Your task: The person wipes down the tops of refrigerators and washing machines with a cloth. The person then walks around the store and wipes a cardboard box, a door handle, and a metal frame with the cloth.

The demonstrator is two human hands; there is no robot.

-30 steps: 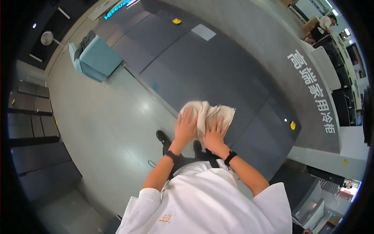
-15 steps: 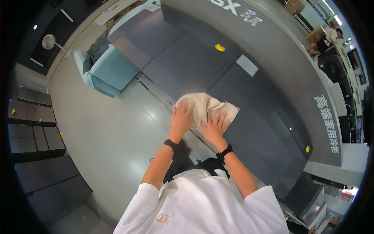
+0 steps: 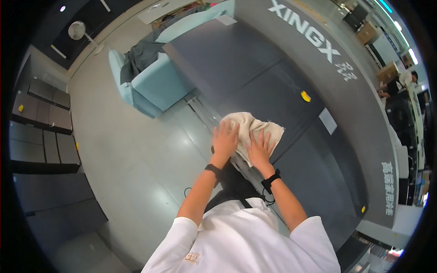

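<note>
A beige cloth, rumpled with a frayed edge, lies on a dark grey panelled surface near its front edge. My left hand presses on the cloth's left side, fingers stretched and slightly blurred. Spread fingers of my right hand rest flat on the lower right part of the same cloth. Neither hand wraps round it. Each wrist carries a black band.
A yellow sticker and a white sheet lie on the dark surface, beside a raised grey panel with white lettering. A light blue armchair stands at the far left end. Another person is in the right background.
Both hands and the cloth have slid along the surface towards the armchair, past a panel seam. My view has turned, so the sticker and sheet appear further right and lower.
</note>
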